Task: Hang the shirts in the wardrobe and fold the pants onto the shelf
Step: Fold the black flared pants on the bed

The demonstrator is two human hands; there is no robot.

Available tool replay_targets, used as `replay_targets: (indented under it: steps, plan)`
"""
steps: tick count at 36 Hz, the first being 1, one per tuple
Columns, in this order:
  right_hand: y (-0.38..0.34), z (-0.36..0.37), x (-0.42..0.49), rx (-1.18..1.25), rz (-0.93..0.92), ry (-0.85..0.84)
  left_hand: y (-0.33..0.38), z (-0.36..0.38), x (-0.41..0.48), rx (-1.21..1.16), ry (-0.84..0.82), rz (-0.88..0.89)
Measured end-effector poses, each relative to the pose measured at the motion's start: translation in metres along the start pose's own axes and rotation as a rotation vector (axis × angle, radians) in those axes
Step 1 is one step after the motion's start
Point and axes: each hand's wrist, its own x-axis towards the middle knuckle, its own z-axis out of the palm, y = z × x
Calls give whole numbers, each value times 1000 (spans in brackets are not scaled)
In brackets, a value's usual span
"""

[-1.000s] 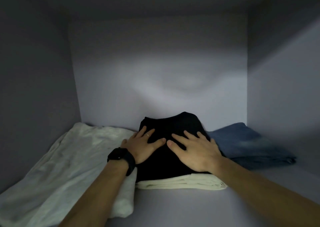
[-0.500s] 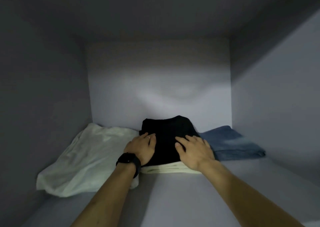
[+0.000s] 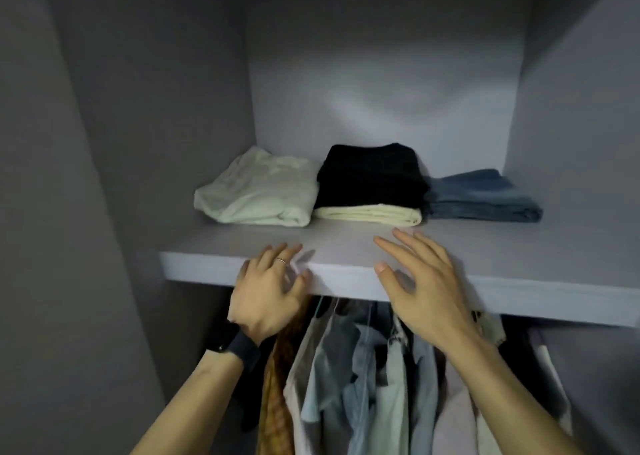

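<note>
On the grey wardrobe shelf [image 3: 346, 246] lie folded black pants [image 3: 372, 175] stacked on folded cream pants [image 3: 370, 213]. Pale green folded pants [image 3: 258, 189] lie to their left and folded blue jeans [image 3: 481, 196] to their right. My left hand [image 3: 268, 290], with a ring and a black watch, hovers at the shelf's front edge, fingers spread and holding nothing. My right hand [image 3: 420, 281] is also spread and empty, just in front of the stack. Several shirts [image 3: 363, 378] hang under the shelf.
The wardrobe's grey side walls [image 3: 156, 142] and back panel enclose the shelf on the left, right and rear. The shelf's front lip [image 3: 519, 297] juts out above the hanging clothes. A brown checked shirt [image 3: 277, 395] hangs at the left end of the row.
Both hands lifted off the black pants and drew back to the shelf's front edge. My view pulled out of the compartment, showing the hanging shirts below.
</note>
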Motion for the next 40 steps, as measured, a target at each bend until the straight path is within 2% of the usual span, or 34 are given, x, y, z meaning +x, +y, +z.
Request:
replay_targets:
  steps: [11,18,22,31,35,40]
  plan:
    - [-65,54,-131,286,-91,-205,-36,-23,-202,117,-16,-297]
    - [-137,107,-204,478,-137,-442,-75,-43,-336,159,-46,-622]
    - [-189,135,-241,595,-246,-564,-88,-61,-408,189,-22,-785]
    - [-343,168,-313,834,-548,-899,-110,-154,-561,344,221,-1191]
    - [-425,179,-339,912,-681,-977,-124,-208,-614,441,336,-1359]
    - [-516,203,-371,957,-794,-1021,-149,-265,-667,509,449,-1481]
